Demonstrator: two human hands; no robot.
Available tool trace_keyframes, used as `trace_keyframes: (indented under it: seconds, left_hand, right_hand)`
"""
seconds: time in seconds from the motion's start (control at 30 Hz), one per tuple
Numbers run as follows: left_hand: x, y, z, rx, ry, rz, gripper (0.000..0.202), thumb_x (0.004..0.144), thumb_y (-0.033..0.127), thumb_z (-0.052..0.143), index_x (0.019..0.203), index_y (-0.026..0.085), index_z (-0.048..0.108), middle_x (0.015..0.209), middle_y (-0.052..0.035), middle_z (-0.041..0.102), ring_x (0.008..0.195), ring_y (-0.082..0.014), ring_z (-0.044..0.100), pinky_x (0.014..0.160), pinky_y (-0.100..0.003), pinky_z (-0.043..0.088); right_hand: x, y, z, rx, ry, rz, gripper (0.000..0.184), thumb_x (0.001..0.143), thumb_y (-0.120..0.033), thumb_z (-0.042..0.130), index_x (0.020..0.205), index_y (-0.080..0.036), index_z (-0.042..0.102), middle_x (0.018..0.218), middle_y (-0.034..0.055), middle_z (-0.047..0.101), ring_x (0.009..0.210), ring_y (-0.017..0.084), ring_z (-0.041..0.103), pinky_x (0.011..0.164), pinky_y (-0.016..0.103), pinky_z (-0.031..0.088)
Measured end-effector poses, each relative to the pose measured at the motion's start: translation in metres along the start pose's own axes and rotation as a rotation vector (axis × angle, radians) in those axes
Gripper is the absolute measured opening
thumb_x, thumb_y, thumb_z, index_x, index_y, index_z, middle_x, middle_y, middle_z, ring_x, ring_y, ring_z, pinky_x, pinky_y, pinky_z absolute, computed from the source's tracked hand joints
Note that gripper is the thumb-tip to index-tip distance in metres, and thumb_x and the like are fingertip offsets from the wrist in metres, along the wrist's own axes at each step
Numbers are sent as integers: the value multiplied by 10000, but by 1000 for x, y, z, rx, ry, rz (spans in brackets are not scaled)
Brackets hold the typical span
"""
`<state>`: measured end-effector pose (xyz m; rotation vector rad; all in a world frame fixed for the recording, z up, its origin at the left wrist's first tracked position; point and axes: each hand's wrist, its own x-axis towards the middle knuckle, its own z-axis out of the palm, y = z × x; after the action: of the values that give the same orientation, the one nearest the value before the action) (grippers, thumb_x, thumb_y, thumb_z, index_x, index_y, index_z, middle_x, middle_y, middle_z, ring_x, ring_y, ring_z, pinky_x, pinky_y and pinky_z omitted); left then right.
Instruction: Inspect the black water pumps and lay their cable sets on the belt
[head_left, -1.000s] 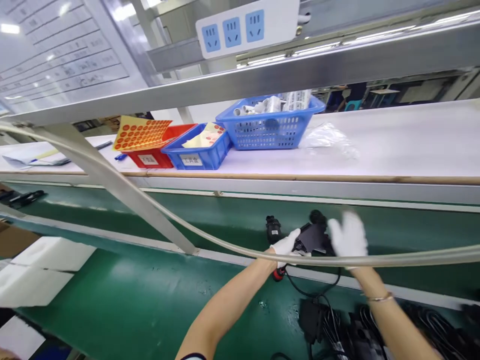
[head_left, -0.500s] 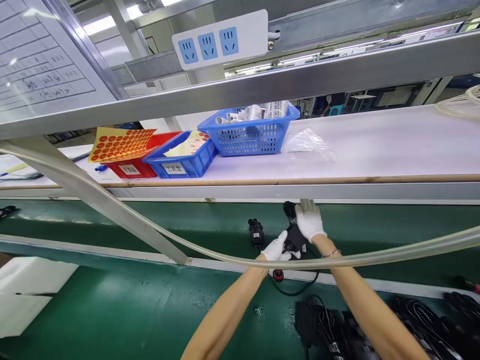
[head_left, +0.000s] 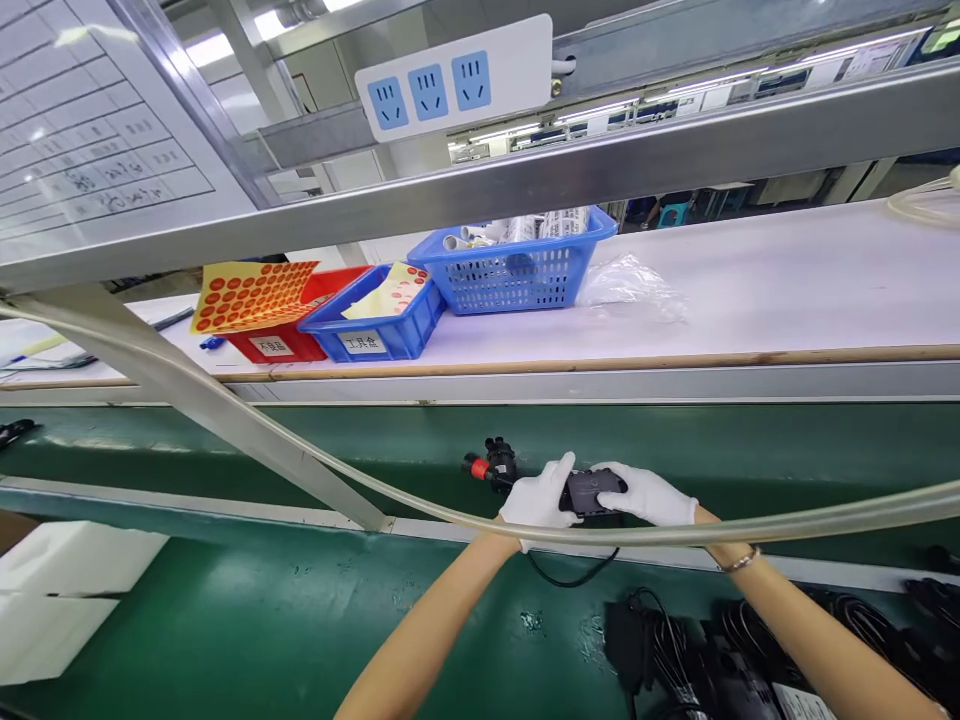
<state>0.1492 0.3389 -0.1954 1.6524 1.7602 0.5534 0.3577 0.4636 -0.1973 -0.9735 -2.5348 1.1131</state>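
A flat black plastic box point(head_left: 591, 492) is held between my two white-gloved hands, over the green belt. My right hand point(head_left: 651, 494) is closed on its right end, with the thumb across its top. My left hand point(head_left: 536, 498) is closed about its left end, the index finger pointing up along it. Just left of that hand is a black cylindrical pump-like part point(head_left: 501, 462) with a red ring point(head_left: 479, 468). A black cable point(head_left: 574, 582) loops below the hands. The box's underside is hidden.
Black devices with coiled cables point(head_left: 667, 640) lie at lower right. A clear hose point(head_left: 450, 517) crosses in front of the forearms. On the shelf stand a blue basket point(head_left: 510, 280), a blue bin point(head_left: 405, 335) and a red bin point(head_left: 300, 347). White foam blocks point(head_left: 67, 590) are at left.
My right hand has come down from the belt's far side onto the box's right end. The box now lies crosswise between both hands. The red-ringed piece now shows left of my left hand.
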Motion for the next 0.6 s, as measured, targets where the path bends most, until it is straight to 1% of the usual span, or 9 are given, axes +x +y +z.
trace_keyframes:
  seconds: [0.07,0.1,0.17,0.23,0.3,0.37,0.43,0.5,0.6]
  left_hand:
    - [-4,-4,4,-41,5,-29,1120,674,467,836,1627,289,274,1590,-113,474,1317,-400,596,1088,-497,504]
    - [-7,-6,5,-74,0,-45,1077,667,504,841,1598,297,342,1529,-94,549,1300,-375,615,1067,-460,526]
    - [-11,-8,6,-152,-9,-79,897,680,546,828,1483,298,513,1364,-58,683,1216,-322,673,994,-391,569]
    - [-15,-7,8,-231,0,-113,728,724,541,792,1369,259,608,1246,-54,738,1117,-290,713,922,-360,591]
    - [-19,-4,8,-304,24,-135,613,798,534,720,1317,221,631,1222,-68,744,1071,-270,720,902,-355,592]
    - [-22,-1,8,-365,58,-139,511,886,530,609,1280,208,644,1236,-75,737,1100,-257,702,958,-366,568]
    - [-25,2,7,-413,93,-134,471,962,537,478,1235,202,664,1265,-83,722,1179,-256,660,1053,-388,514]
    - [-28,3,5,-460,115,-136,535,1014,557,340,1211,190,675,1288,-99,709,1239,-257,622,1116,-403,465]
    - [-30,4,2,-539,114,-160,677,1035,601,192,1221,165,676,1311,-127,696,1253,-263,617,1124,-425,463]
  right_hand:
    - [-8,-5,9,23,3,65,313,1004,-398,655,1259,-216,664,1280,79,686,1075,227,689,939,437,583]
    - [-12,-8,13,35,-5,100,350,979,-378,686,1284,-209,649,1259,79,702,1072,231,697,952,449,575]
    - [-19,-16,23,52,8,167,430,898,-342,748,1296,-219,639,1197,66,745,1052,247,716,953,440,568]
    - [-23,-24,30,60,47,222,416,846,-374,741,1237,-255,666,1126,47,781,1022,276,733,912,414,568]
    - [-26,-33,33,66,100,250,331,898,-499,615,1125,-271,696,1067,47,792,991,301,736,872,419,561]
    - [-26,-40,31,79,151,252,442,973,-585,395,1030,-276,706,1042,60,790,993,315,728,874,435,545]
    - [-26,-46,26,104,180,239,574,1000,-598,243,976,-273,715,1052,76,787,1025,324,713,920,454,525]
    - [-26,-50,21,138,185,225,639,1004,-613,199,957,-268,735,1066,86,789,1057,328,702,978,467,502]
    - [-25,-51,16,203,182,216,713,1006,-662,175,938,-258,759,1089,87,793,1081,320,700,1014,458,493]
